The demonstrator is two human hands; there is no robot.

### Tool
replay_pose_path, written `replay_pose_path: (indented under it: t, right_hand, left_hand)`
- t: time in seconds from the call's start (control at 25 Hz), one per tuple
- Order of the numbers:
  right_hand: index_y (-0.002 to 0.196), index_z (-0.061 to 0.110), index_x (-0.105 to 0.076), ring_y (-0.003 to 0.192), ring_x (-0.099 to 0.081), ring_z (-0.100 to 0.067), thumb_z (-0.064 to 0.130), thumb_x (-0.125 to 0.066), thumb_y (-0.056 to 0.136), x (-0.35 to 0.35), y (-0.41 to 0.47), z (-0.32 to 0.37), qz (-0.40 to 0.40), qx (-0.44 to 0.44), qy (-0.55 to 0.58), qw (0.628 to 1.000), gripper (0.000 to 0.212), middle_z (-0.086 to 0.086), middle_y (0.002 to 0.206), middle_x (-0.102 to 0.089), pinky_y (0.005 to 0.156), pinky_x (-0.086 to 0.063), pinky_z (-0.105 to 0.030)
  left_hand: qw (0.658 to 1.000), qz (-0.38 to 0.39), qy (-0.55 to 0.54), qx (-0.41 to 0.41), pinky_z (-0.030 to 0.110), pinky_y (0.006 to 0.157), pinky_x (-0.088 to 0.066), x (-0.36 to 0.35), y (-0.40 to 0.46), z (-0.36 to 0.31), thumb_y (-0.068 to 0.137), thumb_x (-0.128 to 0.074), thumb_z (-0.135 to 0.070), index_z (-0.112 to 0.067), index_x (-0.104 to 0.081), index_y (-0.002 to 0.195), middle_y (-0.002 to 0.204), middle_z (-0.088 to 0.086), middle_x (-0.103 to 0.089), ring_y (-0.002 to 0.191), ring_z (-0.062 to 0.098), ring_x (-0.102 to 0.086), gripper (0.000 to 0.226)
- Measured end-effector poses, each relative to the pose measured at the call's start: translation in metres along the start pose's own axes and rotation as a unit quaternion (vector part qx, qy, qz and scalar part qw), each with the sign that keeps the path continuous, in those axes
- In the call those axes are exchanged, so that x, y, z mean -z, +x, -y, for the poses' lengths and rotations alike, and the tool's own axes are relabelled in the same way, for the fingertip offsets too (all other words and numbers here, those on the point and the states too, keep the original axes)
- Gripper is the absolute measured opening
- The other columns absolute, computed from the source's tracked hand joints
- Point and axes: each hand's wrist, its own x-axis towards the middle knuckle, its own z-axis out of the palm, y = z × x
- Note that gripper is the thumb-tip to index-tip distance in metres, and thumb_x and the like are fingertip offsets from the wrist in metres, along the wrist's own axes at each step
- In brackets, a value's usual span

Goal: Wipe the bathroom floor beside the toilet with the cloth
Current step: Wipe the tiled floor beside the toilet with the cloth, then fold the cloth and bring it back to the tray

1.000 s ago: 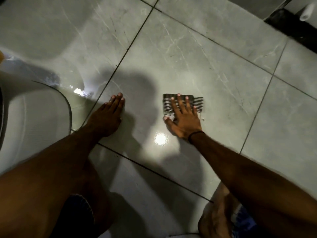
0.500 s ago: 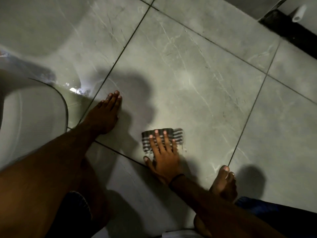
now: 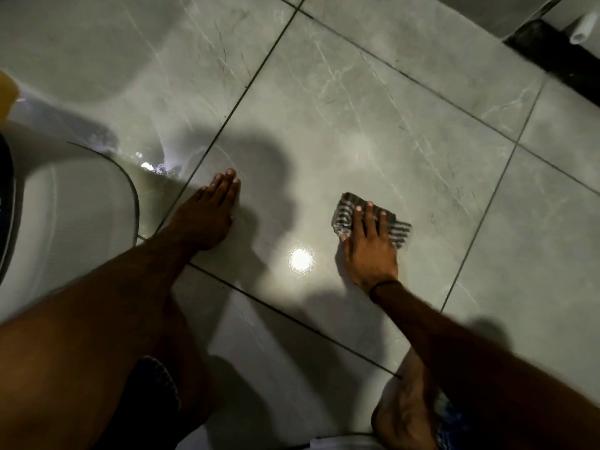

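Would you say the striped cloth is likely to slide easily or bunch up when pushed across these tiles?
The cloth looks thin and limp, already rumpled under the right hand, so it probably bunches. The floor tile is glossy, reflecting a light, so it likely slides readily under a flat palm.

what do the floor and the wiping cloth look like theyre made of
Floor: likely glazed ceramic or porcelain tile, grey with marble-like veins; dark grout lines and a sharp light reflection point to a glossy finish.
Cloth: looks like soft woven fabric, striped dark and light; it creases under the right hand.
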Motion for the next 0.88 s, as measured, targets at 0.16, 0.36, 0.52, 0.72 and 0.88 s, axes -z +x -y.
replay_pose_path:
  t: [0.16, 0.36, 0.52, 0.72, 0.88]
  right_hand:
    - [0.155, 0.003, -0.029, 0.135, -0.037, -0.047, 0.032, -0.044, 0.097, -0.006, -0.049, 0.026, 0.058, -0.061, -0.020, 0.996, 0.066, -0.026, 0.156, -0.033, 0.113, -0.035, -0.052]
    - [0.124, 0.011, -0.064, 0.111, -0.059, -0.041, 0.023, -0.057, 0.094, 0.008, -0.044, 0.050, 0.009, -0.196, 0.302, 0.933, 0.033, -0.018, 0.122, -0.061, 0.091, -0.054, -0.043]
    - [0.100, 0.013, -0.074, 0.093, -0.072, -0.030, 0.020, -0.070, 0.093, 0.047, -0.041, 0.062, 0.079, -0.252, 0.535, 0.802, 0.011, -0.015, 0.106, -0.077, 0.088, -0.061, -0.043]
    - [0.114, 0.010, -0.070, 0.089, -0.072, -0.023, 0.012, -0.066, 0.096, 0.114, -0.052, 0.076, 0.200, -0.166, 0.669, 0.697, 0.018, -0.014, 0.107, -0.073, 0.072, -0.065, -0.037]
    - [0.125, 0.017, -0.069, 0.107, -0.067, -0.020, 0.025, -0.066, 0.095, 0.145, -0.033, 0.072, 0.231, -0.125, 0.635, 0.727, 0.031, -0.005, 0.117, -0.072, 0.090, -0.061, -0.045]
  left_hand:
    - [1.000, 0.006, 0.007, 0.008, 0.047, 0.127, -0.014, 0.004, 0.000, -0.004, 0.102, -0.038, -0.027, -0.003, 0.002, 0.159, 0.169, 0.019, 0.009, 0.158, 0.034, -0.001, 0.074]
    - [0.974, -0.057, -0.199, 0.089, 0.044, 0.110, -0.043, 0.017, -0.017, -0.048, 0.093, -0.056, -0.020, 0.002, -0.050, 0.139, 0.145, 0.028, -0.049, 0.134, 0.041, -0.050, 0.051]
    - [0.761, 0.036, -0.606, 0.229, 0.037, 0.091, -0.057, 0.040, -0.037, -0.118, 0.097, -0.056, -0.034, -0.006, -0.070, 0.120, 0.114, 0.013, -0.073, 0.102, 0.028, -0.069, 0.039]
    - [0.632, 0.012, -0.736, 0.241, 0.033, 0.063, -0.060, 0.083, -0.056, -0.156, 0.086, -0.063, -0.054, -0.021, -0.076, 0.103, 0.097, 0.007, -0.080, 0.086, 0.024, -0.078, 0.039]
    - [0.651, -0.074, -0.711, 0.254, 0.038, 0.072, -0.065, 0.104, -0.042, -0.152, 0.090, -0.061, -0.046, -0.020, -0.077, 0.104, 0.095, 0.006, -0.080, 0.088, 0.025, -0.078, 0.033]
